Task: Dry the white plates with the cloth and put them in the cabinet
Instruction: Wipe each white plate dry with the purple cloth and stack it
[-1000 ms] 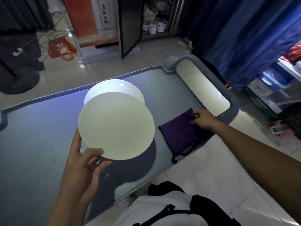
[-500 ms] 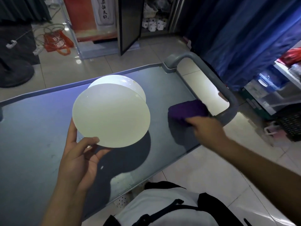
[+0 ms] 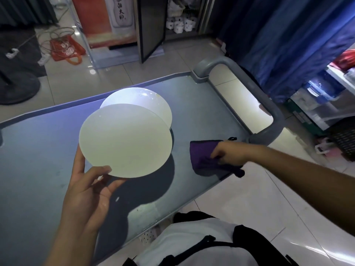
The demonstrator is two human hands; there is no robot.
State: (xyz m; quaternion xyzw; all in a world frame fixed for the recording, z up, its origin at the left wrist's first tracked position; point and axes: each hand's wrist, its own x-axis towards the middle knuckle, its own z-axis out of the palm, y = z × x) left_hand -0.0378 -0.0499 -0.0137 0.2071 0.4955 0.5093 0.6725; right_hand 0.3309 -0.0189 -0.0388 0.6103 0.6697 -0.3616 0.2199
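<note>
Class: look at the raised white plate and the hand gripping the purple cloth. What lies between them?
In the head view, only bare grey cart top separates the held plate from the right hand gripping the purple cloth.

A held plate point(image 3: 125, 141) hangs over the middle of the cart top point(image 3: 38, 150); a second plate point(image 3: 146, 100) lies on the cart at its 1 o'clock, partly behind it; the left hand point(image 3: 86, 191) is at its 7 o'clock; the cloth point(image 3: 205, 160), in the right hand point(image 3: 228, 153), is at 3 o'clock; the cart handle point(image 3: 269, 112) stands further right; the cabinet point(image 3: 180, 16) stands at 12 o'clock, beyond the cart.
</note>
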